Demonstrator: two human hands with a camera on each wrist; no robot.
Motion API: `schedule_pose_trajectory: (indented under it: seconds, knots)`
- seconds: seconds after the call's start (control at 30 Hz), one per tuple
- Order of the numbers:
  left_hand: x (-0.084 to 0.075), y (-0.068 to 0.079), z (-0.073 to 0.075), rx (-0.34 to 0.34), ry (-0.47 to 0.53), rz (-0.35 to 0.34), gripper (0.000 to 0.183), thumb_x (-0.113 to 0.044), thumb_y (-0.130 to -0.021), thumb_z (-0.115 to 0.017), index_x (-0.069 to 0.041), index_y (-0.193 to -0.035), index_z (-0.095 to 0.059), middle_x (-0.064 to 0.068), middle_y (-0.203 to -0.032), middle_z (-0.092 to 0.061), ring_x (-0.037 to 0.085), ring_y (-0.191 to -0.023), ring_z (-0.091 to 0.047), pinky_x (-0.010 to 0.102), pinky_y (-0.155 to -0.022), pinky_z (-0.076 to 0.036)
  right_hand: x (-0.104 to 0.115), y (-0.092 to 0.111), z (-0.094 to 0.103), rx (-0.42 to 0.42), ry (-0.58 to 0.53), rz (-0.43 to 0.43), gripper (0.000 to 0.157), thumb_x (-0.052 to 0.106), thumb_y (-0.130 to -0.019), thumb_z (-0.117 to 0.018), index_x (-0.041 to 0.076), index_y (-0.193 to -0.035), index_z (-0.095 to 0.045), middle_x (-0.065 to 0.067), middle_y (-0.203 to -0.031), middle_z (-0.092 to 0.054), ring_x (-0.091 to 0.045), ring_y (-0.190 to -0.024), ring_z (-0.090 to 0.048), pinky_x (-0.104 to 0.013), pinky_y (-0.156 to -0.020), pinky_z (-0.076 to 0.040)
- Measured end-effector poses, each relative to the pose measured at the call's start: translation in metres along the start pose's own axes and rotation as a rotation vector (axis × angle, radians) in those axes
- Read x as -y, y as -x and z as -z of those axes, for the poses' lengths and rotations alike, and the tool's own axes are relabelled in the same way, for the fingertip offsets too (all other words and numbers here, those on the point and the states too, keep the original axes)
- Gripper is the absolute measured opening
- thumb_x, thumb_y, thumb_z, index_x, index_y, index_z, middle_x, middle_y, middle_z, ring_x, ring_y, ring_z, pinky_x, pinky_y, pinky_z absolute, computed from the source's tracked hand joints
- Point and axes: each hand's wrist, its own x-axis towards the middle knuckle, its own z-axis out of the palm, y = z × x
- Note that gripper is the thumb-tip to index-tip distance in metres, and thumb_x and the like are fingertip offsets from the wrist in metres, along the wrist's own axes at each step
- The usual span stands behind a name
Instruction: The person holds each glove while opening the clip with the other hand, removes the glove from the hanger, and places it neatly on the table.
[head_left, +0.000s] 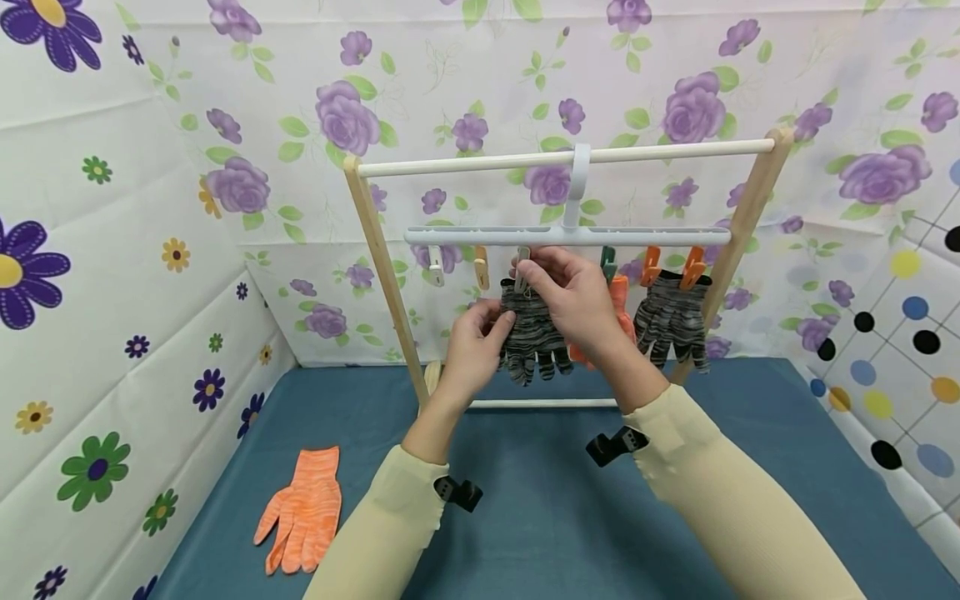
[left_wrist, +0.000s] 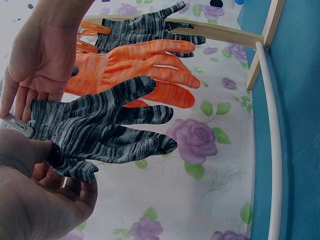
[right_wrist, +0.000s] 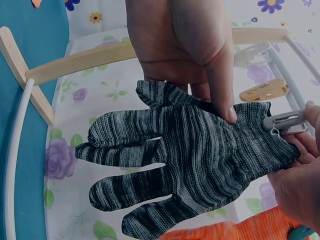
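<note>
the gray-striped glove [head_left: 534, 329] is below the lower edge of the hanger [head_left: 652, 237], left of its middle. the left hand [head_left: 472, 343] pinches its side, the right hand [head_left: 579, 298] the gray clip [right_wrist: 286, 121] at its cuff. toward the hanger's right end hang an orange glove [left_wrist: 125, 67] and another striped glove [head_left: 666, 312]; a loose orange glove [head_left: 309, 508] lies near the left edge of the table [head_left: 540, 525].

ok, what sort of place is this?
Probably a staged tabletop booth, perhaps for mock laundry work: patterned sheets close in a blue surface on three sides, and a small rack on it bears a hanger with clipped gloves.
</note>
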Motion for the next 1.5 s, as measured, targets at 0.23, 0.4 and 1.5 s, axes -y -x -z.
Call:
schedule_pose_trajectory:
  seconds: [0.23, 0.4, 1.5]
  knots:
    - [-0.001, 0.0, -0.001, 0.003, -0.001, -0.007, 0.026, -0.016, -0.111, -0.061, 0.001, -0.128, -0.07, 0.013, -0.107, -0.069, 0.019, -0.084, -0.059, 0.031, -0.071, -0.047, 0.001, 0.0, 0.0, -0.027, 0.003, -0.011, 0.041, 0.029, -0.107, -0.068, 0.001, -0.137, -0.067, -0.013, -0.124, -0.075, -0.02, -0.121, -0.068, -0.038, -0.105, -0.052]
    - [0.001, 0.0, -0.001, 0.007, -0.015, 0.001, 0.027, -0.017, -0.111, -0.06, 0.002, -0.129, -0.069, 0.012, -0.106, -0.069, 0.019, -0.084, -0.059, 0.031, -0.071, -0.047, 0.001, 0.0, -0.001, -0.036, -0.002, -0.016, 0.042, 0.029, -0.107, -0.069, 0.001, -0.137, -0.068, -0.011, -0.124, -0.075, -0.019, -0.122, -0.067, -0.039, -0.106, -0.051]
    - [0.012, 0.008, 0.005, -0.001, 0.001, 0.047, 0.027, -0.014, -0.111, -0.06, 0.004, -0.129, -0.068, 0.015, -0.111, -0.071, 0.02, -0.089, -0.061, 0.033, -0.077, -0.049, -0.001, 0.001, -0.002, -0.038, 0.003, -0.011, 0.037, 0.032, -0.106, -0.069, 0.005, -0.131, -0.072, -0.01, -0.12, -0.076, -0.016, -0.088, -0.067, -0.026, -0.075, -0.051]
